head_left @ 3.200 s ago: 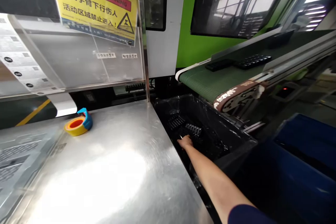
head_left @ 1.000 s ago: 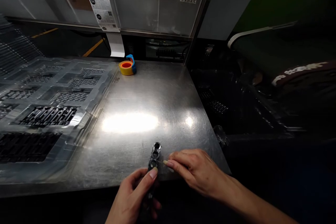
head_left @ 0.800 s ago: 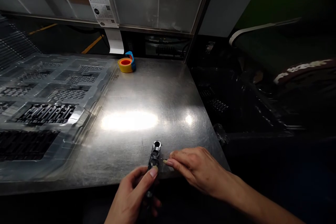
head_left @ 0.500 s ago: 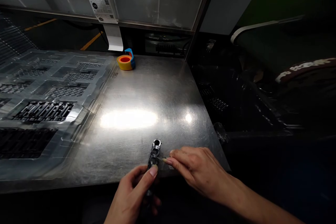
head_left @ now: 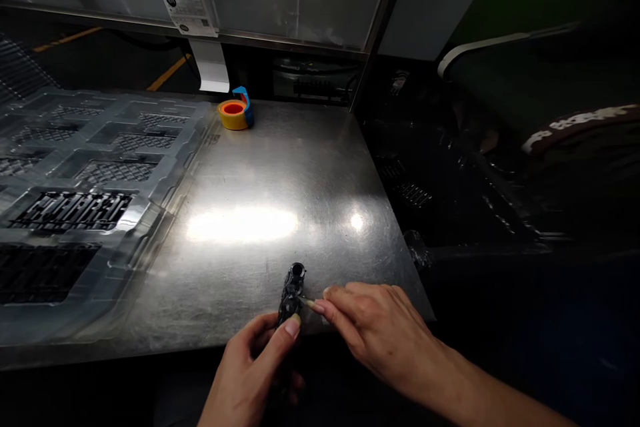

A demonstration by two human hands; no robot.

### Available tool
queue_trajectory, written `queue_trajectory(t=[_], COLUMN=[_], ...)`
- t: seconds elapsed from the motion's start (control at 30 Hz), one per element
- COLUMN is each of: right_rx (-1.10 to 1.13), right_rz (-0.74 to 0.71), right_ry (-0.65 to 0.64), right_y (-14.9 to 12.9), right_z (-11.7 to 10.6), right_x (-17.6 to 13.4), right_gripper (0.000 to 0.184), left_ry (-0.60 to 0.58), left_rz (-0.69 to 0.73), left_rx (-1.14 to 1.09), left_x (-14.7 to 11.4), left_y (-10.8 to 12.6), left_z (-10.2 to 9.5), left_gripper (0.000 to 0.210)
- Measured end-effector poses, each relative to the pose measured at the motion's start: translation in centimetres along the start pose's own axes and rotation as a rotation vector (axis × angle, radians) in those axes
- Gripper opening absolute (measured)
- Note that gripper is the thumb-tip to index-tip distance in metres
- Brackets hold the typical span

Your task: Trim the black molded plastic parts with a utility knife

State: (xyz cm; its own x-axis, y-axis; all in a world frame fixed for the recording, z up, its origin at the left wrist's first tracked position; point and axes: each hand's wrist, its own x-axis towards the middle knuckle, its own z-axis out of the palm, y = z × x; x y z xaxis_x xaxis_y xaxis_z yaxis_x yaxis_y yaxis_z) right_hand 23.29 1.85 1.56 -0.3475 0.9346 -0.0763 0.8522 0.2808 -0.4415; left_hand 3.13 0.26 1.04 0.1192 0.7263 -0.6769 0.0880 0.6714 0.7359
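Head view, left side of the frame: clear tray on the bench, with dark ribbed parts in its lower compartments. Upper left of centre: yellow tape dispenser, near the back edge. Bottom centre: left hand, closed around the lower end of a black part, with thumb on top; upper end free, pointing away over the bench. Just right of it: thin pointed tool, pinched between thumb and forefinger of the right hand, with tip at the side of the part; impossible to tell if touching. By judgement, could skid off the surface under too much push and prick the left thumb, being so close. Could also twist the part out of the grip, because held at one end only. Farther right: black-lined bin with slatted pieces, in deep shadow.
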Motion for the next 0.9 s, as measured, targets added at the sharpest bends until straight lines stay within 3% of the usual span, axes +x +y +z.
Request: queue_trajectory(t=[0.17,0.23,0.3,0.37,0.43,0.5,0.67,0.7,0.8,0.9], right_rx=[-0.115,-0.006,0.296,0.698,1.035,1.227,1.27,1.26,1.25,1.245], right_rz=[-0.003,0.045,0.193,0.356,0.419,0.428,0.514,0.501,0.447,0.391], right_ry=[0.264,0.358,0.304,0.123,-0.073,-0.13,0.191,0.207,0.105,-0.016], right_y=[-0.3,-0.1,-0.1,-0.4,-0.9,-1.3,-0.8,-0.6,-0.8,-1.7], right_z=[1.4,1.8,2.0,2.2,2.4,2.7,2.8,2.7,2.2,1.8], right_x=[-0.8,-0.6,0.1,1.2,2.5,3.7,5.1,5.0,4.0,2.4], right_gripper=[0.035,0.032,0.035,0.044,0.049,0.05,0.045,0.043,0.042,0.044], left_ry=[0.027,0.031,0.027,0.022,0.015,0.011,0.018,0.014,0.016,0.014], left_rz=[0.007,0.0,-0.015,-0.021,-0.01,0.011,0.02,0.021,0.016,0.085], left_rx=[-0.057,-0.077,-0.08,-0.071,-0.064,-0.064,-0.09,-0.096,-0.234,-0.579], left_x=[-0.1,0.0,0.0,0.0,0.0,0.0,0.2,0.2,-0.1,-0.5], left_y=[0.0,-0.1,-0.2,-0.2,-0.1,-0.1,-0.6,-0.8,-0.7,0.2], left_z=[0.2,0.3,0.2,0.2,0.2,0.1,0.1,0.1,-0.1,-0.5], left_gripper=[0.053,0.052,0.052,0.052,0.052,0.051,0.053,0.053,0.047,0.043])
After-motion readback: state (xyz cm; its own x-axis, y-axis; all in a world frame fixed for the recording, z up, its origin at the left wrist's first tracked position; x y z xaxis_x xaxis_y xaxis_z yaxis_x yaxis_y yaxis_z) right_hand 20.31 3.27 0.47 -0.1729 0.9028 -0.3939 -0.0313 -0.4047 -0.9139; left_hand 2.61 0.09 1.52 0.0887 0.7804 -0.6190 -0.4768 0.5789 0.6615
